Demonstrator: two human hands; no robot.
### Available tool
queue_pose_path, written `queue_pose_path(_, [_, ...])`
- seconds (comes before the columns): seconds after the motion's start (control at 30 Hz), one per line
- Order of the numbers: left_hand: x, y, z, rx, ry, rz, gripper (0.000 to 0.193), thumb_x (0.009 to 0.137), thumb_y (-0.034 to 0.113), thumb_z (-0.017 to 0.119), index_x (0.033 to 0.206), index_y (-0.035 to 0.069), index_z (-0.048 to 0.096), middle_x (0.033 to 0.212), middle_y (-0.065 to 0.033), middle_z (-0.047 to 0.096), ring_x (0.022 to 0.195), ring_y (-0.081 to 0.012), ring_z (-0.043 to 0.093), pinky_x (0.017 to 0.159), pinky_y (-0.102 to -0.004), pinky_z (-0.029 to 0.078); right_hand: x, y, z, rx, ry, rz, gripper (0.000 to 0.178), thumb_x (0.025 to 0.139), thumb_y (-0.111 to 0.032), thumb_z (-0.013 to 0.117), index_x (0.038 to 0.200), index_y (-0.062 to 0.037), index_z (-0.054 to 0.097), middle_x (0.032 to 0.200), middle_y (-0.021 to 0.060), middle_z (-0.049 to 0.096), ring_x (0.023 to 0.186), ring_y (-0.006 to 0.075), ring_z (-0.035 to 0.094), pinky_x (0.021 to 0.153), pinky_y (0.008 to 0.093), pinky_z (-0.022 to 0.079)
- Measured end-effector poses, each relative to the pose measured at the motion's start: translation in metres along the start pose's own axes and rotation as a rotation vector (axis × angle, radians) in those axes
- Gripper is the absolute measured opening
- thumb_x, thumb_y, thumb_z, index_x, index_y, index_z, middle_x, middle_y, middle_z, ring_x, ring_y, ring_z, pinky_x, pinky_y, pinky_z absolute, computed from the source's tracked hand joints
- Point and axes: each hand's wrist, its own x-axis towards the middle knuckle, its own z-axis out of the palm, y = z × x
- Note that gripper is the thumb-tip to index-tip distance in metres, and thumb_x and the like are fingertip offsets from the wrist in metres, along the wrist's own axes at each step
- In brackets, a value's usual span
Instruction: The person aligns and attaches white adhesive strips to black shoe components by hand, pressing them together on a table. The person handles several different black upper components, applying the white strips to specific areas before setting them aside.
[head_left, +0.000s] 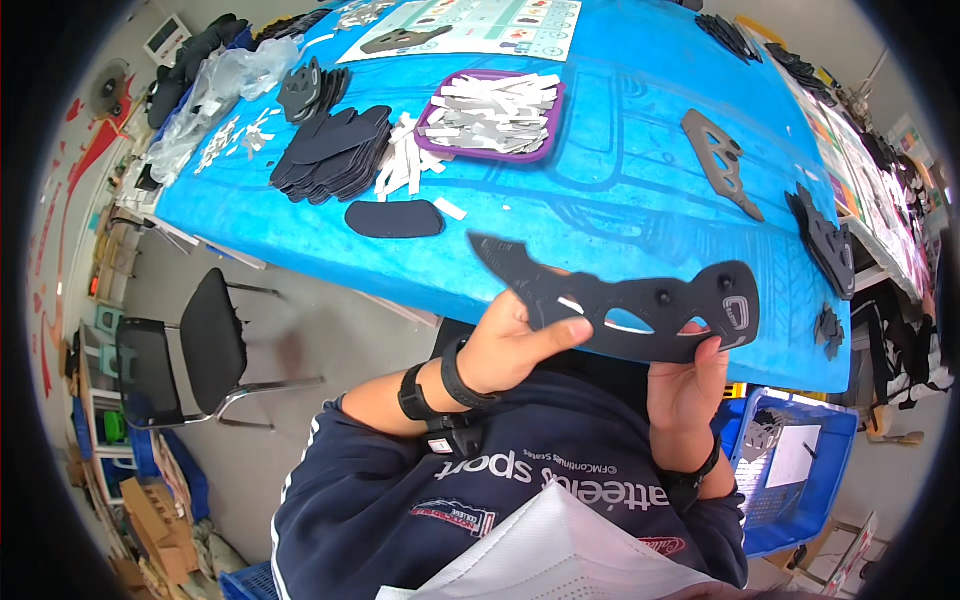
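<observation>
My left hand (512, 345) grips a flat black cut-out panel (690, 298) near its pointed end, thumb lying across the front. Underneath the wide end, the fingers of my right hand (688, 385) pinch the lower edge. The panel is curved in outline, with several openings, two dark round studs and a small pale print at its right end. It is held up in front of the near edge of the blue-covered table (600, 205). Beyond it on the table lie a single rounded black pad (393, 219) and a small white strip (450, 209).
A purple basket (547, 152) holds white strips, beside loose strips (405, 155) and stacked black pads (335, 150). A grey-brown cut-out panel (722, 168) and black panels (822, 245) lie at right. A blue crate (835, 435) stands low right, a black chair (213, 340) left.
</observation>
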Motion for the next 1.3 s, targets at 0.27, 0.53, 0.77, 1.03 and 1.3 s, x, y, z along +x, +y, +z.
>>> queue_pose_path(0.27, [0.002,-0.002,-0.02,-0.189,-0.093,0.039,0.062,0.095,0.005,0.052,0.147,-0.002,0.02,0.124,-0.0106,0.058,0.118,-0.0168,0.051,0.103,-0.0334,0.037,0.014,-0.006,-0.003,-0.021,0.105,0.076,0.035,0.093,-0.009,0.057,0.127,-0.0073,0.048,0.114,0.0084,0.062,0.101,0.0192,0.063,0.092,0.0368,0.052])
queue_pose_path(0.53, [0.021,0.078,-0.134,1.634,0.212,0.345,0.072,0.072,0.017,0.079,0.136,0.008,0.047,0.119,-0.0147,0.06,0.11,-0.0317,0.055,0.097,-0.0414,0.042,0.052,-0.068,-0.049,-1.325,0.275,-1.373,0.02,0.085,0.006,0.059,0.103,-0.0019,0.062,0.096,0.012,0.064,0.091,0.0224,0.062,0.084,0.0341,0.05])
queue_pose_path(0.77, [0.026,0.093,-0.18,1.674,0.039,-0.123,0.056,0.067,0.026,0.082,0.116,0.006,0.062,0.12,-0.0112,0.057,0.106,-0.0292,0.054,0.091,-0.0386,0.044,0.047,0.006,-0.015,-1.854,-0.736,-0.355,0.038,0.074,-0.019,0.073,0.108,-0.0061,0.064,0.11,0.0095,0.063,0.11,0.0288,0.055,0.098,0.0439,0.04])
queue_pose_path(1.03, [0.008,0.12,-0.182,1.516,0.236,0.215,0.061,0.066,0.012,0.083,0.12,0.001,0.058,0.111,-0.0108,0.06,0.093,-0.0186,0.059,0.076,-0.0304,0.048,0.058,-0.048,-0.038,-2.234,-0.336,-0.319,0.089,0.066,-0.052,0.076,0.135,-0.0045,0.046,0.139,0.0223,0.042,0.128,0.0423,0.038,0.105,0.0546,0.031])
queue_pose_path(1.3, [0.007,0.095,-0.13,0.682,0.19,0.988,0.073,0.083,0.035,0.069,0.138,0.009,0.029,0.133,-0.0327,0.045,0.124,-0.0409,0.047,0.103,-0.0559,0.039,0.053,-0.029,-0.038,-2.231,-0.379,-0.17,0.097,0.065,-0.058,0.074,0.137,-0.0018,0.042,0.131,0.0234,0.045,0.123,0.0434,0.039,0.101,0.0547,0.033])
